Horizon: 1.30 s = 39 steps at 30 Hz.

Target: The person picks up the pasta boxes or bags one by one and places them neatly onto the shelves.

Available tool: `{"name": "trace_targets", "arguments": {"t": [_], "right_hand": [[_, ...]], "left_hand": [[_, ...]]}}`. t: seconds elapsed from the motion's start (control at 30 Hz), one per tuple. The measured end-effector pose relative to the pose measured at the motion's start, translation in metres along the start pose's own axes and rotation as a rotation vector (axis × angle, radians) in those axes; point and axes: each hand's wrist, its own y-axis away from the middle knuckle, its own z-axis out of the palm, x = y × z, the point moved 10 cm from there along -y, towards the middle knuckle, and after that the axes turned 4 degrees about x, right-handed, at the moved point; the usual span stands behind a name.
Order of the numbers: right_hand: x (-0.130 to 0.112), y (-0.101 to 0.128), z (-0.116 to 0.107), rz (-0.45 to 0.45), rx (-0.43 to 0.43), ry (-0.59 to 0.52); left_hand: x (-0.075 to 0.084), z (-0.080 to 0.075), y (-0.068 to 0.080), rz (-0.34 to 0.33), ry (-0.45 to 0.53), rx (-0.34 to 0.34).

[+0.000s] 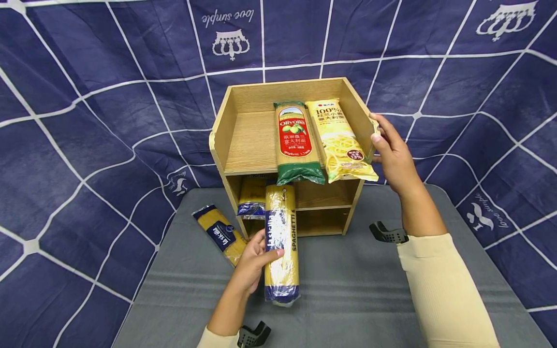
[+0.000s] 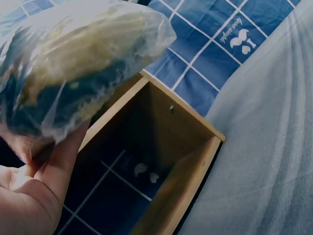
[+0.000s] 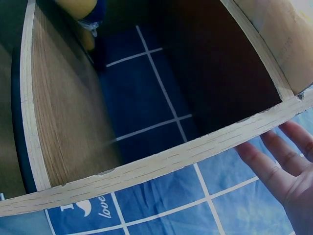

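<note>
My left hand [image 1: 251, 263] grips a clear pack of spaghetti [image 1: 282, 270] with dark blue bands, its thumb across the front. The pack stands in front of the small wooden shelf [image 1: 254, 142], its upper end at the middle compartment's opening. The left wrist view shows the pack's crinkled plastic end [image 2: 98, 58] above the fingers. At the shelf's right side panel, my right hand [image 1: 395, 162] holds the front edge between thumb and fingers. In the right wrist view its fingers [image 3: 266, 166] lie along the panel's outer face; the thumb is hidden there.
On the top tier lie a green-and-red spaghetti pack [image 1: 299, 142] and a yellow noodle pack [image 1: 341, 145], both jutting past the front. Another blue-banded pack [image 1: 251, 195] is in the middle compartment, left side. One more pasta pack [image 1: 219, 234] lies on the grey cloth [image 1: 348, 290], left of the shelf.
</note>
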Motion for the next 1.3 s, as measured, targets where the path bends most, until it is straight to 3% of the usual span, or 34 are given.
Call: {"name": "trace_targets", "arguments": {"t": [0.77,1.1,1.3], "right_hand": [[0.001,0.001,-0.001,0.007,0.004,-0.006],[0.002,-0.001,0.0,0.015,-0.009,0.0],[0.0,0.0,0.001,0.008,-0.01,-0.002]], "left_hand": [[-0.001,0.016,-0.01,-0.087,0.183,-0.072],[-0.004,0.013,-0.018,-0.12,0.215,0.037],[-0.004,0.013,-0.02,-0.122,0.244,0.063]]}}
